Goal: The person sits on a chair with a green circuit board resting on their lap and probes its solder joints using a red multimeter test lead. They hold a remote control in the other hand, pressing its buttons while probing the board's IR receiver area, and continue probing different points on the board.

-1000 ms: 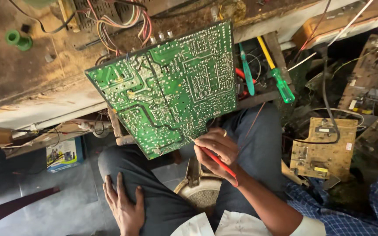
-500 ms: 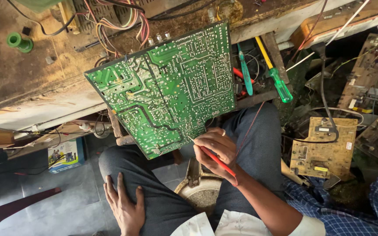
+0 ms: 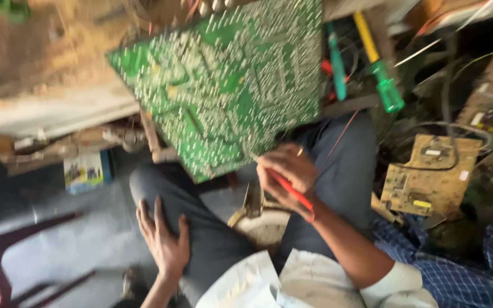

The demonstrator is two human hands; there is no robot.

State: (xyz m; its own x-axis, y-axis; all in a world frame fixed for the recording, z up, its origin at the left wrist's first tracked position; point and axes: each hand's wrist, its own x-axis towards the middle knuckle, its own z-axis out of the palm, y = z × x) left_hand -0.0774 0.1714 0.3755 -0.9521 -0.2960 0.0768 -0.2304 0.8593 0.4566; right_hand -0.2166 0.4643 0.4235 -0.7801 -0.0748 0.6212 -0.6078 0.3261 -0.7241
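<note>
Frame is motion-blurred, so fine detail is unreliable. Largest first: the worn, dusty brown wooden worktop (image 3: pixel 47 63) runs across the top left. Leaning off its edge toward my lap is the large green printed circuit board (image 3: pixel 229 85), solder side up, tilted down over my knees. Beside it on the right lie two green-handled screwdrivers (image 3: pixel 386 91), and lower right a smaller tan circuit board (image 3: pixel 429 177) with wires on it.

My right hand (image 3: pixel 286 171) sits at the board's lower edge, fingers pinched around a thin red-handled probe (image 3: pixel 289 191), tip up near the solder joints; whether it touches, I cannot tell. My left hand (image 3: pixel 164 239) lies spread flat on my left thigh, holding nothing.

Judgement: I'm mid-probing the solder side. Next move needs a steady tip on one joint without bridging neighbours.
</note>
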